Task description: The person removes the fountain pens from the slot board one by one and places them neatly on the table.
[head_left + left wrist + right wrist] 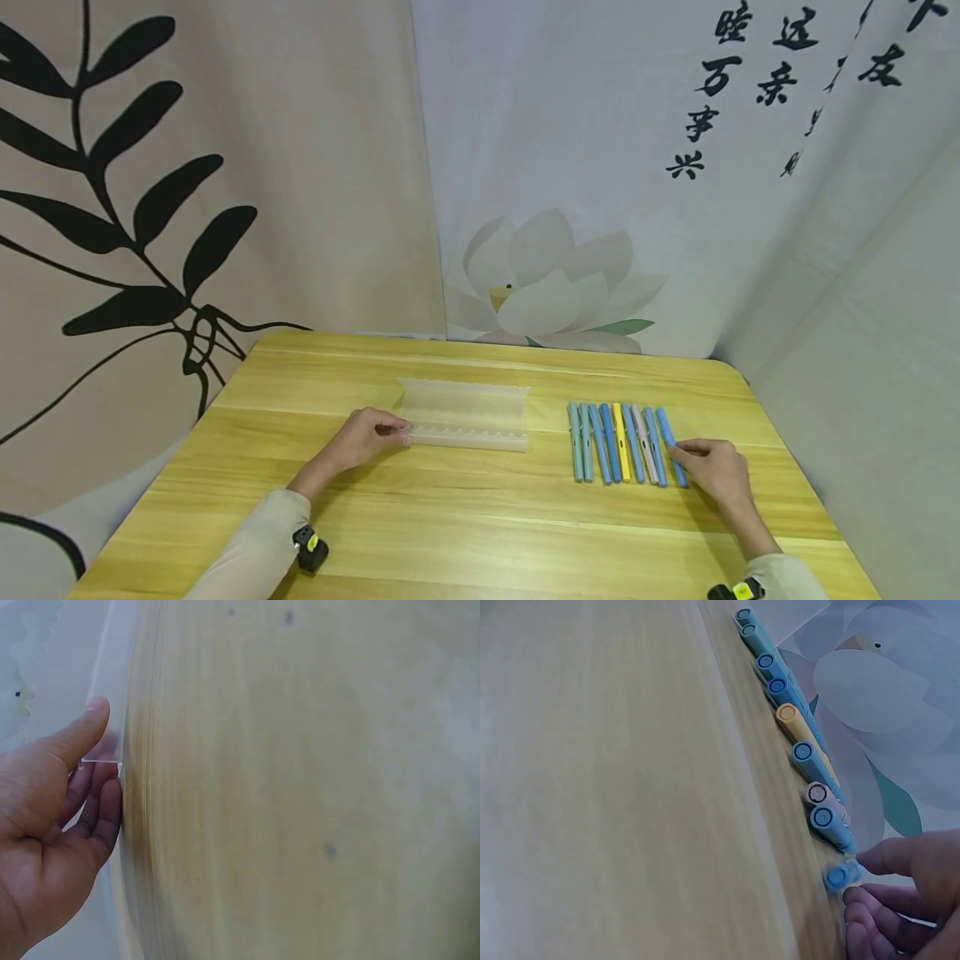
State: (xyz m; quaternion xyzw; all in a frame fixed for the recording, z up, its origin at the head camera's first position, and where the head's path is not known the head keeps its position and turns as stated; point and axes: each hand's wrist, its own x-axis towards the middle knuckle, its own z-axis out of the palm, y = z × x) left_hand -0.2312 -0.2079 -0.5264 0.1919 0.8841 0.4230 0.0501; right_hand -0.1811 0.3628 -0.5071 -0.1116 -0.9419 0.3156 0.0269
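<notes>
My left hand [365,437] pinches the left end of a clear plastic pen case [467,408]. The case lies with its lid folded back and has a notched strip along its near part. In the left wrist view the thumb and curled fingers of my left hand [56,810] hold the case's corner. At the right, my right hand [714,471] pinches the rightmost blue pen [664,423] between thumb and fingers. That pen's blue end [836,878] shows at the fingertips in the right wrist view, and the rest is partly hidden.
Beside the held pen, several more pens lie in a row: green pens [576,442], blue ones [605,442], a yellow pen [621,442] and a greyish-pink pen [643,442]. All lie on a wooden table [450,517]. Printed curtains [337,167] hang behind its far edge.
</notes>
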